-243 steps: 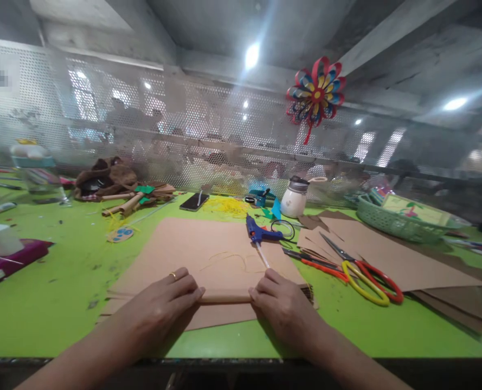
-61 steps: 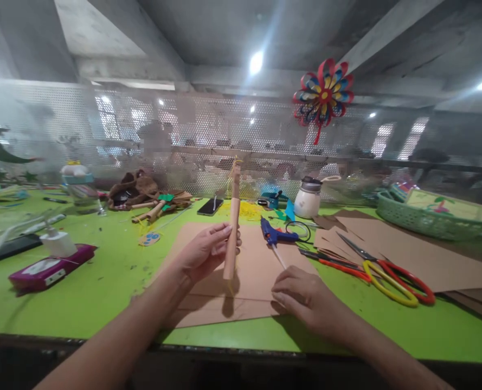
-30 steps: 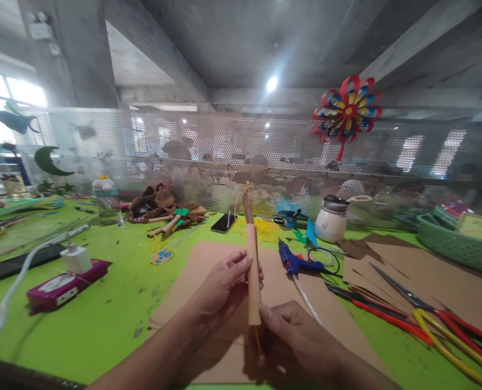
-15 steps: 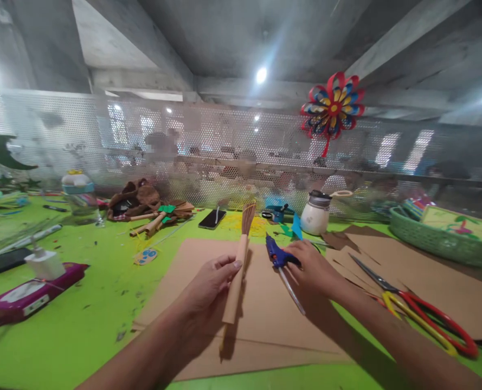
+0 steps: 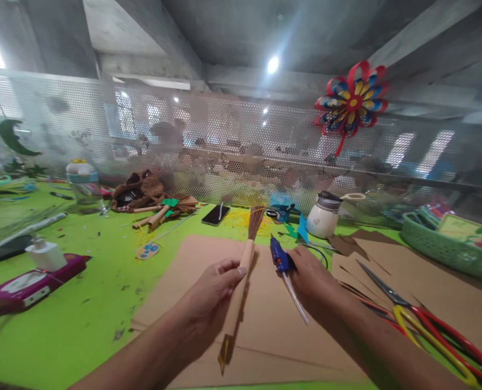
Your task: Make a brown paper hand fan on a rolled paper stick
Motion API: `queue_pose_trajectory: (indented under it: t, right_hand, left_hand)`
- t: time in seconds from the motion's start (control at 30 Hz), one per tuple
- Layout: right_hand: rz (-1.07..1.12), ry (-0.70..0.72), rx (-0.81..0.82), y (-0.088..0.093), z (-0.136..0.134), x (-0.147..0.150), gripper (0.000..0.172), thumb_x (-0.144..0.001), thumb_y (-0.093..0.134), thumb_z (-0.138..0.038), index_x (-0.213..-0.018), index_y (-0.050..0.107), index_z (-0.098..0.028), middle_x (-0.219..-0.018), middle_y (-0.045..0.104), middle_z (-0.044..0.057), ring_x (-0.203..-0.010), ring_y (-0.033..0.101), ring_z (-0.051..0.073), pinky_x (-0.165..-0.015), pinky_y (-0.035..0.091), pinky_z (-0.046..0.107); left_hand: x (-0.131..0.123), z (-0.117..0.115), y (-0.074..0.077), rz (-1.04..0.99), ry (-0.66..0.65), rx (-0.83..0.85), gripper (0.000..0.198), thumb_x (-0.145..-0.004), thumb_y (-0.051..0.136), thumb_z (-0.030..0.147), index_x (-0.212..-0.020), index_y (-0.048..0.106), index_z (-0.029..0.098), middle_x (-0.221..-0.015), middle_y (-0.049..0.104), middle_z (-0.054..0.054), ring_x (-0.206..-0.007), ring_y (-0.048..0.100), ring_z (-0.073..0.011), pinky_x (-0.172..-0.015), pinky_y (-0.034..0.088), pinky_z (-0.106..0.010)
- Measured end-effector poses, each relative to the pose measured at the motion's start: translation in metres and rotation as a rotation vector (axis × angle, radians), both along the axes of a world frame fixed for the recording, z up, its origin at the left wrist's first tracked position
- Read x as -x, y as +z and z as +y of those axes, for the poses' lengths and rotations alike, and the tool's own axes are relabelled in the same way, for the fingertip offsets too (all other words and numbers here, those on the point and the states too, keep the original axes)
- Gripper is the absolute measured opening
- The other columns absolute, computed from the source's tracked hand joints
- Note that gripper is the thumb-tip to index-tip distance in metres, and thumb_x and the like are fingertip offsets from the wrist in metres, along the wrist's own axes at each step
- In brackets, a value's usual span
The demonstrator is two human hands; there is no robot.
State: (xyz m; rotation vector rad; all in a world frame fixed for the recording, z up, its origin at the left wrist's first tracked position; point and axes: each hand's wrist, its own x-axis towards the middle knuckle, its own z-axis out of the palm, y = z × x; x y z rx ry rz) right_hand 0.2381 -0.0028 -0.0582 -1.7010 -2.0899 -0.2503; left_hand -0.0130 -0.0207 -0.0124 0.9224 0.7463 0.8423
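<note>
Slanting across the middle is a small craft broom [image 5: 241,287], a rolled brown paper handle with brown bristles at its far end. My left hand [image 5: 218,284] is closed on that handle, thumb on top. A dark pointed piece with a yellow strand sticks out of the near end. To the right, my right hand [image 5: 308,271] is wrapped round the grip of a blue hot glue gun [image 5: 280,257]. The gun's nozzle points away from me, and a whitish glue stick [image 5: 295,299] trails from its back. Brown cardboard sheets [image 5: 192,325] lie beneath both hands.
Large scissors [image 5: 411,311] with red and yellow handles lie open at the right, near a green basket [image 5: 448,252]. A white jug [image 5: 322,216], a phone [image 5: 215,214] and several paper brooms [image 5: 163,213] are farther back. A purple power strip [image 5: 37,284] sits left.
My right hand has closed more fully round the glue gun and turned it more upright. The broom stays in my left hand. The whole view has shifted slightly.
</note>
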Motion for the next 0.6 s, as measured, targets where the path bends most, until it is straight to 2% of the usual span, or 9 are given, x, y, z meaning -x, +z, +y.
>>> queue_pose_trajectory:
  t: [0.2,0.33,0.43,0.53,0.57,0.6]
  right_hand:
    - [0.042,0.019,-0.022,-0.013,0.006,-0.010,0.034,-0.078,0.053,-0.009,-0.111,0.059,-0.016,-0.092,0.051,0.008,-0.088,0.050,0.023,-0.078,0.040,0.033]
    - [0.122,0.026,-0.051,-0.013,0.011,-0.009,0.025,-0.073,0.057,-0.012,-0.097,0.063,-0.017,-0.090,0.051,0.007,-0.084,0.051,0.023,-0.076,0.044,0.034]
    - [0.221,0.015,-0.098,0.000,0.008,-0.011,0.018,-0.073,0.057,-0.016,-0.090,0.063,-0.017,-0.095,0.054,0.009,-0.089,0.054,0.023,-0.080,0.046,0.036]
    - [0.320,0.018,-0.120,0.025,-0.013,-0.012,0.025,-0.079,0.057,-0.031,-0.098,0.061,-0.016,-0.101,0.059,0.010,-0.093,0.058,0.024,-0.083,0.048,0.036]
    - [0.363,0.023,-0.085,0.033,-0.024,-0.011,0.028,-0.083,0.053,-0.036,-0.102,0.061,-0.017,-0.098,0.063,0.009,-0.089,0.060,0.023,-0.079,0.050,0.034]
    - [0.485,0.049,0.043,0.041,-0.035,-0.010,0.030,-0.087,0.050,-0.039,-0.105,0.062,-0.019,-0.099,0.065,0.008,-0.091,0.062,0.023,-0.079,0.050,0.033]
  left_hand:
    - [0.002,0.003,-0.004,-0.023,-0.042,0.032,0.013,-0.077,0.062,0.023,-0.088,0.056,0.018,-0.066,0.057,0.001,-0.047,0.055,-0.0114,-0.042,0.045,-0.022]
    - [0.000,0.001,0.000,-0.005,0.001,0.052,0.013,-0.077,0.061,0.020,-0.089,0.055,0.018,-0.064,0.056,0.002,-0.045,0.053,-0.0102,-0.043,0.045,-0.021]
    - [-0.002,0.001,0.003,-0.012,-0.002,0.063,0.010,-0.078,0.059,0.018,-0.087,0.055,0.017,-0.061,0.056,0.002,-0.044,0.053,-0.0099,-0.046,0.046,-0.022]
    - [-0.003,0.003,0.001,-0.012,0.007,0.081,0.009,-0.078,0.058,0.017,-0.086,0.057,0.017,-0.061,0.057,0.001,-0.045,0.053,-0.0100,-0.047,0.046,-0.021]
    - [-0.003,0.003,0.000,-0.012,0.013,0.080,0.009,-0.078,0.058,0.017,-0.086,0.057,0.016,-0.062,0.058,0.001,-0.046,0.054,-0.0099,-0.047,0.045,-0.021]
    - [-0.003,0.004,-0.001,-0.010,0.015,0.076,0.008,-0.077,0.059,0.017,-0.086,0.058,0.016,-0.062,0.058,0.000,-0.046,0.054,-0.0098,-0.047,0.045,-0.020]
